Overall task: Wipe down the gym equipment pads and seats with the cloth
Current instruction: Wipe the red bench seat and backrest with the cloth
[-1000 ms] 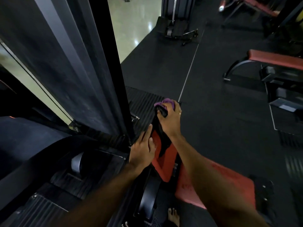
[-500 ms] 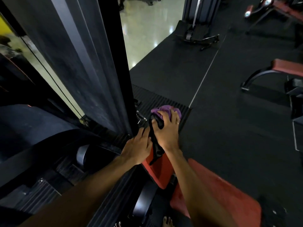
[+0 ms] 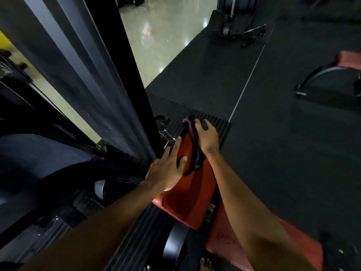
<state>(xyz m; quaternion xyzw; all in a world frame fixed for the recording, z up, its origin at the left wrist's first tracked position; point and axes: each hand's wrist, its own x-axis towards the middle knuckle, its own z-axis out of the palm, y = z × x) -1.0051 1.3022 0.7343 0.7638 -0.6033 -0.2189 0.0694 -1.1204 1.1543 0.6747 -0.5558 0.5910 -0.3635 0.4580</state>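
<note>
Up at the top end of the red back pad (image 3: 187, 200), the right hand (image 3: 207, 136) curls its fingers round the purple cloth (image 3: 187, 122). The left hand (image 3: 168, 171) rests on the pad's left edge, fingers straight and loosely spread, seemingly beside a black strap (image 3: 194, 159).

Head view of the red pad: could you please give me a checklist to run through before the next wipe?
1. Cloth in grip: ok, the right hand holds it at the top end of the pad.
2. Pad steadied: ok, the left hand rests flat on its left side.
3. Pad face free: not ok, a black strap lies across it.
4. Pad already clean: cannot tell, too dim.
5. Seat wiped: cannot tell.
</note>
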